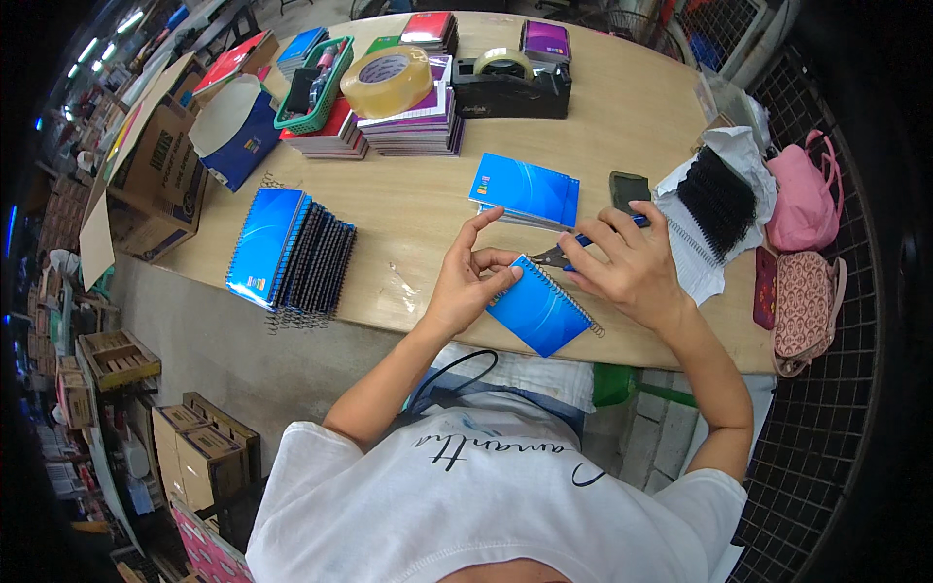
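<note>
A small blue spiral notebook [539, 313] lies at the table's near edge. My left hand [469, 278] pinches its upper left corner between thumb and fingers. My right hand [627, 260] grips blue-handled pliers [562, 255], whose metal jaws touch the top end of the notebook's wire spiral. Just behind the hands lies a short stack of blue notebooks [526, 190].
A row of bound blue notebooks [289, 250] lies at the left. Black wire spirals [719, 199] sit on white paper at the right, beside a dark phone [629, 186]. Farther back are notebook stacks [416, 124], a tape roll [386, 81], a tape dispenser [512, 87], a green basket [315, 87] and a cardboard box [148, 180]. Pink bags [803, 233] are at the right.
</note>
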